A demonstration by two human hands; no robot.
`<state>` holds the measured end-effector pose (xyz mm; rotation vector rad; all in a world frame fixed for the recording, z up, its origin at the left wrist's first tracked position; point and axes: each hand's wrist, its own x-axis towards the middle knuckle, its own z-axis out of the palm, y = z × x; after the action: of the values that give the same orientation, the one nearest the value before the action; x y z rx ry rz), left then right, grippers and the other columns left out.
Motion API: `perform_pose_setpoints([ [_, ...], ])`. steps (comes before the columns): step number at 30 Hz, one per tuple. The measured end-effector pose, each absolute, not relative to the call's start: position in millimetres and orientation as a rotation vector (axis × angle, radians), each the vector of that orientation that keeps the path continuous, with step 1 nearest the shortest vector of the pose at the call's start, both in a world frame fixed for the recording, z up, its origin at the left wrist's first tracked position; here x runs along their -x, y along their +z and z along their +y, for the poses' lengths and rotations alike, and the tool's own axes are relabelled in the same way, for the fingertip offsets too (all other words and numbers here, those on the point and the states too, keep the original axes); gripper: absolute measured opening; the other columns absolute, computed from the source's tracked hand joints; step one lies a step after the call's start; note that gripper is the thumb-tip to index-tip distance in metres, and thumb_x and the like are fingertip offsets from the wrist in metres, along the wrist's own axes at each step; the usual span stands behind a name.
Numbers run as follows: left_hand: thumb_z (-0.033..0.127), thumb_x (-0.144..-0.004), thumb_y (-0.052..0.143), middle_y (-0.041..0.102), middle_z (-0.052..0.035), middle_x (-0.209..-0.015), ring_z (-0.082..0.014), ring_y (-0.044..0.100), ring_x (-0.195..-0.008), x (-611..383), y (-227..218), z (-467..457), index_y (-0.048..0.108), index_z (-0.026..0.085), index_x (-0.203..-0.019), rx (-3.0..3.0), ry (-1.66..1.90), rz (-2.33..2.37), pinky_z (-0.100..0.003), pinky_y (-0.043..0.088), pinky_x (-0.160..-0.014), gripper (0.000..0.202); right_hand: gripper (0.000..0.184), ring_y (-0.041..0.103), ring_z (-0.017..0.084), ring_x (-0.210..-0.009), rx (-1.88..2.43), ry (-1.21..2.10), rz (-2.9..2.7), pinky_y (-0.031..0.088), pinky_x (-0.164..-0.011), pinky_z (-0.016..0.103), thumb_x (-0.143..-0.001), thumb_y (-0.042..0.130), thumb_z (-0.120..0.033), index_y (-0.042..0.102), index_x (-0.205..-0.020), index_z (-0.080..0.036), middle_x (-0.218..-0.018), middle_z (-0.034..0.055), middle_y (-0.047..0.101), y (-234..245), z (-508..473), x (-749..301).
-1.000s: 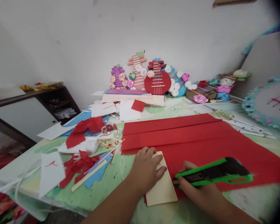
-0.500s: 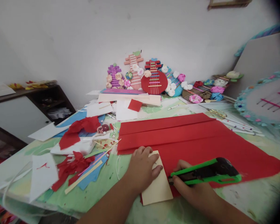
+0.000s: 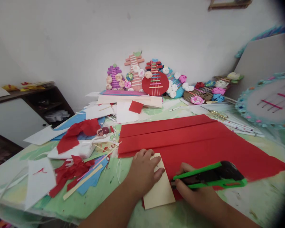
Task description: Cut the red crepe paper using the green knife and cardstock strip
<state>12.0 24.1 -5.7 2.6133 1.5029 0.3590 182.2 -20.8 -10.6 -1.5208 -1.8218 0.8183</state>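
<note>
While the left hand (image 3: pixel 143 173) rests unclenched on a cream card (image 3: pixel 160 193), the right hand (image 3: pixel 196 197) grips a green cutter (image 3: pixel 213 174).

Head cam, fwd/down, nr tbl (image 3: pixel 71 205)

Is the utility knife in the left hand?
No, the right hand holds the green-and-black utility knife, while the left hand rests on the cream card over the red sheet.

head view | texts: none legible | labels: none legible | brands: none legible | numbers: none legible | signs: none legible
</note>
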Motion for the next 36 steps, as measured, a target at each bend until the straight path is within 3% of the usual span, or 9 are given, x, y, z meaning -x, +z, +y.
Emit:
perform_pose_setpoints([
  [10,0.039,-0.080,0.051,0.051,-0.0043,-0.107,-0.0245,0.042,-0.099,-10.3,-6.5,23.7,0.055,0.025,-0.103,-2.601,0.366,1.495,-0.039,0.033,-0.085,0.027,0.013,0.048,0.013,-0.054,1.545,0.857,-1.843,0.038,-0.053,0.024,-0.072,0.041,-0.018,0.035,-0.061,-0.023,-0.055,-0.0047,0.045,-6.6,-23.5,-180.0],
  [25,0.039,-0.080,0.052,0.051,-0.0039,-0.105,-0.0242,0.042,-0.097,-10.5,-8.4,24.1,0.056,0.025,-0.100,-2.605,0.376,1.508,-0.038,0.034,-0.083,0.025,0.018,0.048,0.012,-0.050,1.710,0.622,-2.053,0.033,-0.047,0.024,-0.073,0.045,-0.026,0.034,-0.059,-0.022,-0.052,-0.0049,0.047,-0.4,-26.3,-179.4],
  [31,0.038,-0.080,0.052,0.051,-0.0039,-0.105,-0.0236,0.043,-0.097,-11.1,-7.3,23.5,0.056,0.025,-0.100,-2.611,0.371,1.508,-0.037,0.034,-0.084,0.024,0.016,0.050,0.012,-0.056,1.515,0.760,-1.869,0.041,-0.056,0.023,-0.077,0.039,-0.023,0.033,-0.062,-0.022,-0.057,-0.0037,0.046,-19.0,-27.3,-185.7],
  [36,0.039,-0.080,0.052,0.051,-0.0041,-0.106,-0.0241,0.042,-0.098,-11.2,-6.5,22.7,0.056,0.025,-0.099,-2.605,0.367,1.518,-0.037,0.034,-0.084,0.024,0.015,0.048,0.012,-0.056,1.530,0.796,-1.887,0.040,-0.056,0.024,-0.075,0.039,-0.020,0.031,-0.063,-0.023,-0.056,-0.0047,0.043,-20.2,-25.7,-184.2],
])
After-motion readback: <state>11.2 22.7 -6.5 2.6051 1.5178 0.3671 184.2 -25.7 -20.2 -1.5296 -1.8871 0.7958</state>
